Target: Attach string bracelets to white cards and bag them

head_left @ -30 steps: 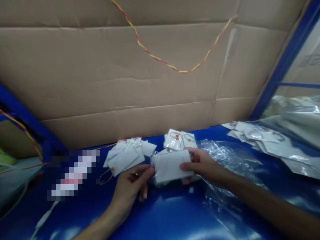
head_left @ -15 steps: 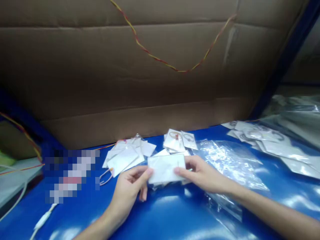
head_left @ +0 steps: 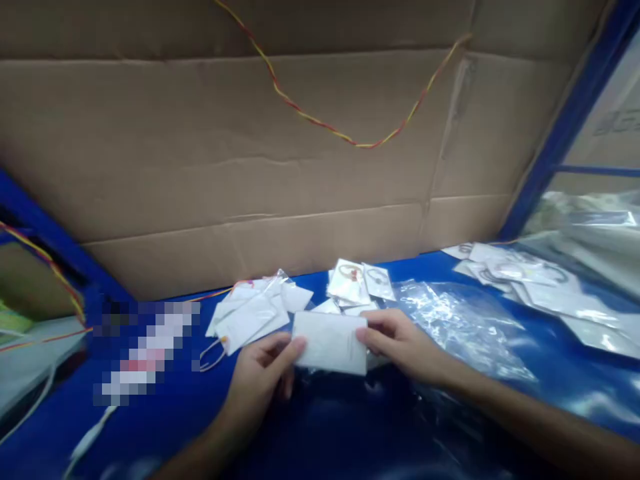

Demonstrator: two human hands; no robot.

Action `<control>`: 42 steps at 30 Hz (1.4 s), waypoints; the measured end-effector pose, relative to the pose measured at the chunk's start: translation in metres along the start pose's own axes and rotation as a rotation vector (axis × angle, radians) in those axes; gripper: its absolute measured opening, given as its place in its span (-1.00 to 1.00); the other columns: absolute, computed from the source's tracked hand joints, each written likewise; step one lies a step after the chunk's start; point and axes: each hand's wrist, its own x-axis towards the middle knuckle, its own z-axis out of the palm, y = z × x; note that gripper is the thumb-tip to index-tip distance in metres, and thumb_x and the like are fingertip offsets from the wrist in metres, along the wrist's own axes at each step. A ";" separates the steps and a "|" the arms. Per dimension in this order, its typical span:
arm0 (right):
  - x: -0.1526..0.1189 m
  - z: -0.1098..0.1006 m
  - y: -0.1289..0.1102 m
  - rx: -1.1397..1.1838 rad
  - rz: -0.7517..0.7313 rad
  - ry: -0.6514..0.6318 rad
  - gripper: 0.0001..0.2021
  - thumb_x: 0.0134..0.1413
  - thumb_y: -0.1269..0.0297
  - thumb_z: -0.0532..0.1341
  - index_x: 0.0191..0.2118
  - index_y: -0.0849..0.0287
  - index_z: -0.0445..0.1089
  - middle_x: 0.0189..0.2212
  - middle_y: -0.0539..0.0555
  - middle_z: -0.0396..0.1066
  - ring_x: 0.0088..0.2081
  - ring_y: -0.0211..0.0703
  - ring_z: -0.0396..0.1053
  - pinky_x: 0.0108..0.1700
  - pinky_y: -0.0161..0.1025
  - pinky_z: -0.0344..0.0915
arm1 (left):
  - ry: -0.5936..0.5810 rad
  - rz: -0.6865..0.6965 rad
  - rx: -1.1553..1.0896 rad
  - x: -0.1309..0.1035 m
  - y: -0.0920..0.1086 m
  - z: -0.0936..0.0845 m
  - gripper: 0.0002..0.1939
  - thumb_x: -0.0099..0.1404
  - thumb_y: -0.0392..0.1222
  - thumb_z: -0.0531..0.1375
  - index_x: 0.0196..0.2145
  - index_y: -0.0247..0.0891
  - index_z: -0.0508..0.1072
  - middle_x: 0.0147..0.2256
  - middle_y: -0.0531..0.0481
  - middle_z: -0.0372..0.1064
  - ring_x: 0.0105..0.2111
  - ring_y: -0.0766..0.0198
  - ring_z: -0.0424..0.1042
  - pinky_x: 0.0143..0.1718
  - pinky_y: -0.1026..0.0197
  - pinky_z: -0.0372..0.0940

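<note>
A white rectangular card (head_left: 330, 343) is held up in front of me between both hands. My left hand (head_left: 263, 370) pinches its left edge, thumb on the near face. At the opposite edge, my right hand (head_left: 395, 340) grips the card in the same way. Faint small print shows near its right side. Behind it lie more white cards in clear sleeves; one upright card (head_left: 349, 281) carries a coiled cord with a reddish piece. Left of my hands is a loose pile of white cards (head_left: 255, 317), with a thin pinkish cord loop (head_left: 213, 355) beside it.
Clear plastic bags (head_left: 460, 327) lie on the blue table (head_left: 330, 433) to the right. Farther right spreads another pile of packaged cards (head_left: 545, 287). A cardboard wall (head_left: 250, 200) stands behind, with a twisted red-yellow wire (head_left: 360, 145) hanging across it. A white cable (head_left: 90, 433) lies at left.
The card has shifted slightly and now faces me more fully, with my right thumb nearer its upper right corner. Both hands keep hold. The lighting on wall and table has changed.
</note>
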 end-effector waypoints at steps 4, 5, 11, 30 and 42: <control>0.000 -0.003 0.003 -0.113 0.010 -0.075 -0.63 0.09 0.08 0.23 -0.53 0.31 0.33 -0.63 -0.07 0.10 -0.54 -0.53 -0.01 -0.49 -0.49 -0.10 | -0.022 0.009 0.007 -0.001 0.001 0.000 -0.52 0.22 0.21 0.26 -0.41 -0.34 0.40 -0.74 0.10 0.22 -0.74 0.45 0.14 -0.62 0.38 -0.03; -0.001 -0.003 0.005 -0.131 0.016 -0.122 -0.62 0.08 0.09 0.23 -0.55 0.32 0.32 -0.64 -0.09 0.06 -0.56 -0.55 -0.04 -0.51 -0.49 -0.14 | -0.024 0.018 0.018 -0.002 0.002 0.000 -0.51 0.23 0.22 0.25 -0.43 -0.35 0.40 -0.74 0.09 0.23 -0.74 0.45 0.15 -0.61 0.38 -0.02; -0.008 0.005 0.009 -0.151 0.074 -0.364 -0.59 0.03 0.02 0.29 -0.54 0.34 0.35 -0.66 -0.12 0.03 -0.60 -0.60 -0.09 -0.59 -0.52 -0.21 | -0.031 0.012 0.039 -0.002 0.002 -0.001 -0.49 0.21 0.24 0.26 -0.42 -0.36 0.44 -0.76 0.10 0.21 -0.73 0.44 0.14 -0.60 0.38 -0.02; -0.007 0.012 0.006 -0.068 0.053 -0.298 -0.56 -0.14 -0.03 0.42 -0.46 0.34 0.44 -0.69 -0.15 0.12 -0.62 -0.60 -0.02 -0.59 -0.52 -0.15 | -0.087 0.017 0.071 -0.005 0.002 0.001 -0.46 0.19 0.25 0.24 -0.54 -0.36 0.39 -0.75 0.05 0.22 -0.73 0.41 0.18 -0.63 0.38 0.05; -0.004 0.011 0.016 -0.294 -0.188 -0.185 -0.56 0.03 -0.04 0.30 -0.49 0.35 0.49 -0.69 -0.12 0.14 -0.60 -0.62 -0.02 -0.53 -0.57 -0.12 | -0.272 -0.002 0.177 -0.005 0.002 0.001 -0.39 0.22 0.30 0.19 -0.57 -0.39 0.41 -0.72 0.01 0.24 -0.73 0.43 0.17 -0.65 0.40 0.00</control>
